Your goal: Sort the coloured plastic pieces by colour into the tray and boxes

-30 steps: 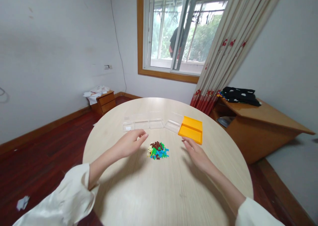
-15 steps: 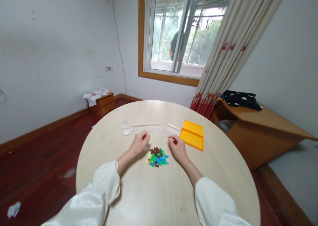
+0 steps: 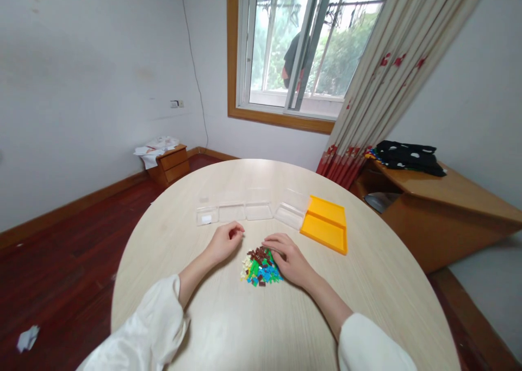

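A small pile of coloured bricks [image 3: 258, 267], brown, green, blue and cream, lies on the round pale wooden table [image 3: 228, 327]. My right hand [image 3: 287, 258] rests on the pile's right side, fingers stretched over the brown bricks. My left hand [image 3: 224, 241] sits just left of the pile with its fingers curled in loosely; nothing shows in it. Behind the pile stands a row of clear plastic boxes [image 3: 245, 211], and a yellow tray [image 3: 325, 223] lies at the row's right end.
A wooden desk [image 3: 444, 202] with a black spotted cloth [image 3: 408, 156] stands to the right. A small wooden cabinet [image 3: 169, 164] with papers sits by the left wall. A curtain [image 3: 387, 72] hangs beside the window, where a person's figure [image 3: 294, 61] shows outside.
My right hand has moved left from beside the pile onto it, with its fingers now spread over the bricks. My left hand has stayed curled beside the pile. The view shifted slightly.
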`<state>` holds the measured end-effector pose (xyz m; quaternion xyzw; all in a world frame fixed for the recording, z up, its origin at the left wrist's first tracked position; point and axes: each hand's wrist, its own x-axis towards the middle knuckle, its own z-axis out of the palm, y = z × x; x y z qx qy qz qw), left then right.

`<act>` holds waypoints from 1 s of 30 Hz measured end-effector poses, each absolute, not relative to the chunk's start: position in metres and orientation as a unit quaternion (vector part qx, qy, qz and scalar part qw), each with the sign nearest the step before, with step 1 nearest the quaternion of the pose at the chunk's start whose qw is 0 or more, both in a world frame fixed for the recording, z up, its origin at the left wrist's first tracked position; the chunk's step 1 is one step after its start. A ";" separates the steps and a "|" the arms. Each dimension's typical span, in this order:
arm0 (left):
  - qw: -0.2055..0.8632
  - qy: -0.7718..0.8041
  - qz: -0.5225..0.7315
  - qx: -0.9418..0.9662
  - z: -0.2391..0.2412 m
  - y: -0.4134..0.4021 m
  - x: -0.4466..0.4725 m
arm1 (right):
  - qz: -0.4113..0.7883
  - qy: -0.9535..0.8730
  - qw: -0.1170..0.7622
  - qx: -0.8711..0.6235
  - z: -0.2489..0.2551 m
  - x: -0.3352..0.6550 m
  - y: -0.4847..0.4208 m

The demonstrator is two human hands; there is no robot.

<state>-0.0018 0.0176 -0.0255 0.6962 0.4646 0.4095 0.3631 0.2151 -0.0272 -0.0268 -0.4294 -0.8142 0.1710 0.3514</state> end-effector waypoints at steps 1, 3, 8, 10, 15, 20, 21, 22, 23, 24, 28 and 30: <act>0.356 0.463 0.397 0.708 -0.026 0.018 -0.002 | 0.177 -0.823 0.336 -0.423 -0.026 0.215 -0.028; 0.340 0.448 0.370 0.739 -0.027 0.016 -0.003 | 0.182 -0.836 0.310 -0.415 -0.023 0.214 -0.031; 0.284 0.369 0.312 0.829 -0.022 0.009 -0.005 | 0.187 -0.847 0.285 -0.408 -0.015 0.210 -0.036; 0.271 0.353 0.292 0.847 -0.020 0.008 -0.007 | 0.188 -0.843 0.294 -0.409 -0.016 0.210 -0.035; 0.285 0.327 0.241 0.869 -0.019 0.007 -0.009 | 0.182 -0.828 0.334 -0.412 -0.022 0.212 -0.034; 0.281 0.324 0.236 0.872 -0.018 0.007 -0.009 | 0.169 -0.842 0.339 -0.385 -0.017 0.205 -0.041; 0.279 0.324 0.236 0.872 -0.018 0.006 -0.009 | 0.168 -0.848 0.331 -0.378 -0.016 0.202 -0.043; 0.279 0.325 0.237 0.872 -0.018 0.006 -0.009 | 0.168 -0.853 0.323 -0.373 -0.015 0.201 -0.044; 0.280 0.326 0.236 0.872 -0.018 0.006 -0.009 | 0.169 -0.857 0.315 -0.370 -0.015 0.199 -0.045; 0.282 0.327 0.236 0.870 -0.018 0.006 -0.009 | 0.171 -0.859 0.309 -0.370 -0.016 0.198 -0.046; 0.291 0.338 0.238 0.863 -0.018 0.006 -0.009 | 0.180 -0.851 0.312 -0.382 -0.019 0.198 -0.044; 0.295 0.343 0.242 0.859 -0.019 0.006 -0.009 | 0.185 -0.846 0.313 -0.389 -0.020 0.199 -0.043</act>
